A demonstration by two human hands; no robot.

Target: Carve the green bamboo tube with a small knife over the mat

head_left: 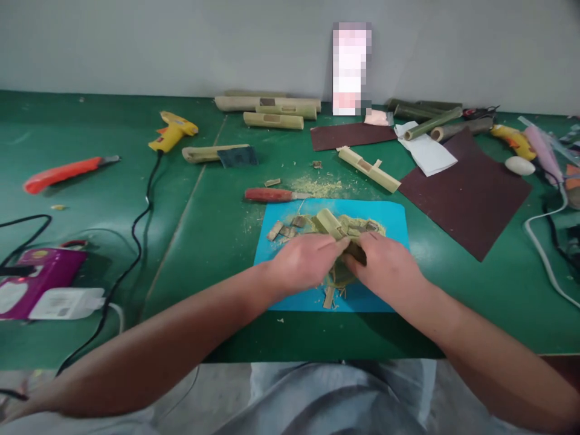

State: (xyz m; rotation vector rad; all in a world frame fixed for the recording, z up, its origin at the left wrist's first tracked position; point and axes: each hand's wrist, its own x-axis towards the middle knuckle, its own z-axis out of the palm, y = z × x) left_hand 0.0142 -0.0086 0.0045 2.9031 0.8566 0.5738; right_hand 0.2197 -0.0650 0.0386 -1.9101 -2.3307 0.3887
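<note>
Bamboo piece (330,225) is gripped at its near end by the closed left hand (303,263) and right hand (385,266) over a blue mat (399,217) strewn with chips (281,229), a red-handled knife (272,194) being laid just beyond and bamboo tubes (272,112) stacked farthest back.

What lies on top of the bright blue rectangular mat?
Pale bamboo chips and shavings, plus a short green bamboo piece gripped by the left hand and right hand. The hands hide the middle of the mat.

Craft workshop: glue gun (172,131), bamboo offcuts (273,120).
</note>
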